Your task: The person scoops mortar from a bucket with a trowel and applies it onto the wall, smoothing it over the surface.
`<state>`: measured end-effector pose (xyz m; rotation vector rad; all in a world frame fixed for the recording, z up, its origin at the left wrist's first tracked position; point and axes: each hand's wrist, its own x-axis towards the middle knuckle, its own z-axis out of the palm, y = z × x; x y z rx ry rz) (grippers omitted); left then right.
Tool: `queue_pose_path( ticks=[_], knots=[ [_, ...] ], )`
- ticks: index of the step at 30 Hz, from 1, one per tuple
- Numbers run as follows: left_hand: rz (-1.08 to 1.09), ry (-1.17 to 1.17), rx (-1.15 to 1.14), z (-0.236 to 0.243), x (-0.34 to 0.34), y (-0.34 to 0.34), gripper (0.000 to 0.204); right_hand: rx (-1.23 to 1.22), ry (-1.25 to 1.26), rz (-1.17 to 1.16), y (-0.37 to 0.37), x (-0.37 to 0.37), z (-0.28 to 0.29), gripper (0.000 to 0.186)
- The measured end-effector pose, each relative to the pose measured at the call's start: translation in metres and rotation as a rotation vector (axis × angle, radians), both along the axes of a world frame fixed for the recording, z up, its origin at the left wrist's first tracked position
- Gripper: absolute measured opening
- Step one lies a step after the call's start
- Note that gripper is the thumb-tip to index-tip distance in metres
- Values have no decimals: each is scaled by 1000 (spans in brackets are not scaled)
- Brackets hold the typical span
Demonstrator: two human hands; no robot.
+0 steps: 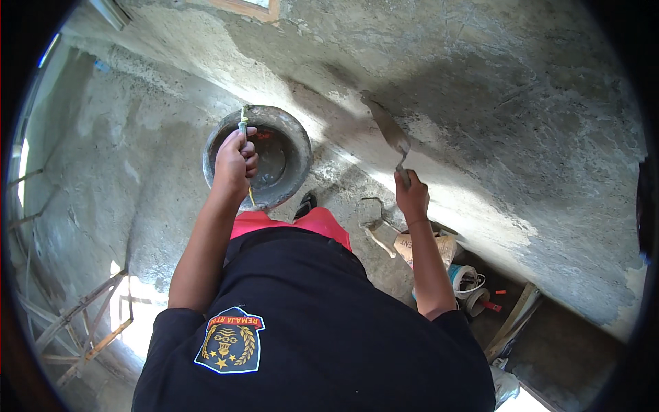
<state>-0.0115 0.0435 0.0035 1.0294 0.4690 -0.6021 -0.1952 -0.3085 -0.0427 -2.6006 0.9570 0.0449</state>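
Note:
My left hand (235, 161) is closed round the handle (243, 126) of a black rubber bucket (297, 147). A greenish sleeve with yellow cord shows above the fist, and more cord below it runs toward the near rim. Inside, the bucket looks dark, with a small reddish patch; whether it hangs or rests on the floor I cannot tell. My right hand (413, 198) grips a trowel (390, 129) by its handle, the pointed blade directed up and left in front of the grey plastered wall (501, 117). Whether the blade touches the wall is unclear.
Beside my legs on the floor lies a bent metal frame tool (376, 225) with a pale handle. Further right are a paper cement bag (443, 248), a white pail (467, 278) and a wooden beam (511, 323). Wooden framing (86, 309) stands at lower left.

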Motion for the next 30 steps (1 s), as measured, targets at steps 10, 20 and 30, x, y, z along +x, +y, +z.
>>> queue_pose_path(
  ticks=[10,20,30],
  knots=[
    [-22,21,30,3,-7,1,25,8,-53,-13,8,-29,1,35],
    [-27,45,33,3,-6,0,24,37,-174,-10,-4,-34,-20,34],
    [-29,18,19,5,0,1,25,13,-87,-54,-9,-18,-19,34]
  ],
)
